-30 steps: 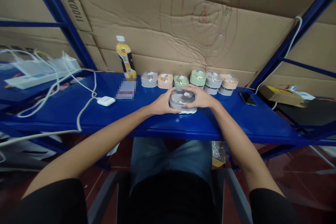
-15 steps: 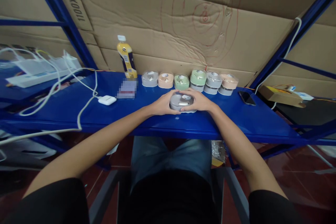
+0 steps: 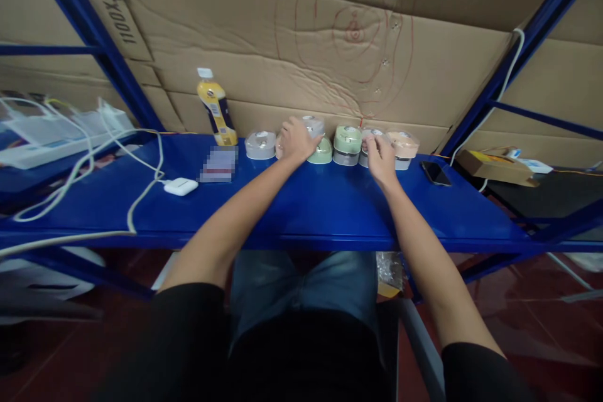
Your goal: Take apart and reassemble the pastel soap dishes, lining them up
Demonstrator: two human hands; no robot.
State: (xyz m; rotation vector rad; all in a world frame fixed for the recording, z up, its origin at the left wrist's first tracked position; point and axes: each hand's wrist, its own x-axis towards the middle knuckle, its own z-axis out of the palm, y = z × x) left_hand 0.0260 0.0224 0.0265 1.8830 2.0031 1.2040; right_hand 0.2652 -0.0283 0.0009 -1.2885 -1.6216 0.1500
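Observation:
A grey box with a clear lid (image 3: pixel 314 126) rests on top of a green lidded box (image 3: pixel 321 151) at the back of the blue table. My left hand (image 3: pixel 298 139) has its fingers closed about the left and front of that grey box. It partly hides an orange lidded box (image 3: pixel 279 147). Farther right, my right hand (image 3: pixel 381 156) has curled fingers at the upper front of another grey lidded box (image 3: pixel 368 137), which tops a stack. A stack topped by a green box (image 3: pixel 347 137) stands between the hands. Another stack has an orange box (image 3: pixel 404 141) uppermost.
Left of my left hand stand a single grey box (image 3: pixel 260 145) and a yellow bottle (image 3: pixel 217 110). A blurred packet (image 3: pixel 217 164), a white case (image 3: pixel 181 186) and white cables (image 3: pixel 157 185) lie on the left. A phone (image 3: pixel 436 173) and a cardboard box (image 3: pixel 494 169) are on the right.
My left hand has moved back with the grey box from the table's front onto a green box. My right hand has left that box and moved right to the grey stack.

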